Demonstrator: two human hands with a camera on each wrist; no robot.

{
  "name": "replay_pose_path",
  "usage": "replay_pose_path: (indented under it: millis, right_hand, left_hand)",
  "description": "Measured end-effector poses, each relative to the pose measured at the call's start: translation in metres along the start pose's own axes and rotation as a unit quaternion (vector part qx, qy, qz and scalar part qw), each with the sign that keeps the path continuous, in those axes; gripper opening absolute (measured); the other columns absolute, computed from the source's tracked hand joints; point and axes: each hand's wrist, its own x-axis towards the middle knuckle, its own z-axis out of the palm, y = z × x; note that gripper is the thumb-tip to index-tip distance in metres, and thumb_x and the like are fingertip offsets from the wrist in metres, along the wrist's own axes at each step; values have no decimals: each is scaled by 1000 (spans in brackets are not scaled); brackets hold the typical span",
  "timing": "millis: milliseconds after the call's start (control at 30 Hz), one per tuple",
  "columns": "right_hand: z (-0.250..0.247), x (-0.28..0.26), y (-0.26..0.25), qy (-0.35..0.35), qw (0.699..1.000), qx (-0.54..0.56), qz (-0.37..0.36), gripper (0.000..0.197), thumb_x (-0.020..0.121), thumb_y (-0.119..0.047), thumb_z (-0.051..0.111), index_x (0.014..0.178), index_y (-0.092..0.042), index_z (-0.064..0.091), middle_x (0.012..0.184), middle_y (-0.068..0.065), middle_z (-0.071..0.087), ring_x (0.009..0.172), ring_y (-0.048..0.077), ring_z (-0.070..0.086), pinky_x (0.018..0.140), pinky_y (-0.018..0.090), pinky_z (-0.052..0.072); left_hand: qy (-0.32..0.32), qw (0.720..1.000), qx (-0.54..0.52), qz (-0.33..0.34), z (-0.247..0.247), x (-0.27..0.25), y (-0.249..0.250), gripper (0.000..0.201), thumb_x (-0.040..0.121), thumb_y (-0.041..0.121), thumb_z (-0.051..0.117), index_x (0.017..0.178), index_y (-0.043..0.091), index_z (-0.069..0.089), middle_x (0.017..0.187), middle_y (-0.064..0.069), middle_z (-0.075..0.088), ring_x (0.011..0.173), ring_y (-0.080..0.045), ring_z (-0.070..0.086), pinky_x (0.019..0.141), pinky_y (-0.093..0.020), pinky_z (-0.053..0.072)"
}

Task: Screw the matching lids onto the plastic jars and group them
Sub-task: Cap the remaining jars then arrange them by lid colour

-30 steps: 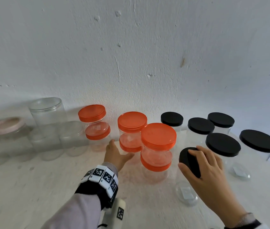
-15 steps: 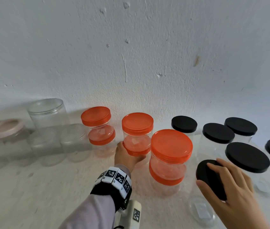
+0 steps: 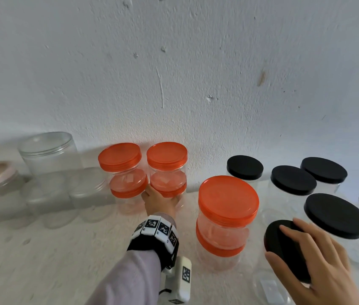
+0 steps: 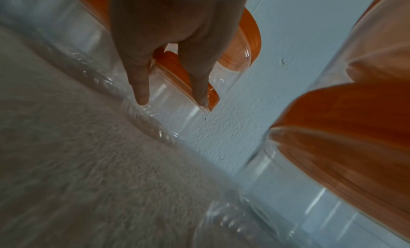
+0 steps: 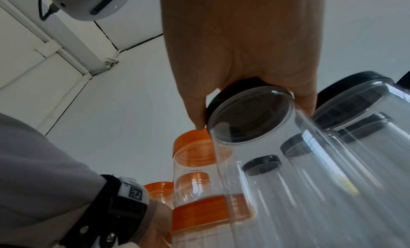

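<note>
Here, left hand gripping clear ribbed orange-lidded jar, right hand clasping round matte black lid

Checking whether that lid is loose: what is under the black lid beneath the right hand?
A clear jar hangs under the black lid, which the right hand grips. The rim covers the thread, so tightness cannot be told.

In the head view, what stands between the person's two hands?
The near orange-lidded stack stands between the left hand, at the rear orange stack, and the right hand on a black-lidded jar.
</note>
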Motion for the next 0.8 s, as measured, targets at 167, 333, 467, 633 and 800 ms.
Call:
replay_pose_path:
  millis: [167,333,467,633,800]
  right_hand:
    - [1,0,0,10,1000,0,-3,88,85,-77,22,96,-6,72,111,21,65,99,56,57,78,62,45]
    - [2,1,2,15,1000,-2,-2,86,85,-77,23,97,-6,71,112,21,64,99,56,57,77,62,45]
    - [3,-1,4,15,1000,-5,-4,87,85,-77,22,98,-6,71,112,21,64,99,56,56,76,64,46]
    - [3,0,4,5,1000,-4,9,89,85,-77,21,97,-4,71,112,22,64,100,55,57,77,64,46]
    - [0,-2,0,-15,998,9,52,89,83,-78,25,99,-3,71,115,21,63,104,55,55,80,63,45]
  left_hand:
    - [21,999,22,-14,10,8,0,105,67,32,83,144,5,17,143,-18,30,133,-32,33,108,-38,29]
    - [53,997,56,-22,13,13,-1,93,65,30,84,133,-3,30,137,-20,37,129,-32,35,104,-38,33]
    - [46,995,82,-26,13,12,2,85,70,31,80,131,-3,31,134,-20,42,123,-33,44,95,-37,40]
    - [14,994,99,-36,6,8,6,69,82,27,71,131,-1,32,129,-21,51,118,-35,52,93,-38,43]
    - [-20,993,112,-11,-18,3,3,61,86,26,66,131,0,34,127,-20,52,119,-35,50,93,-38,40]
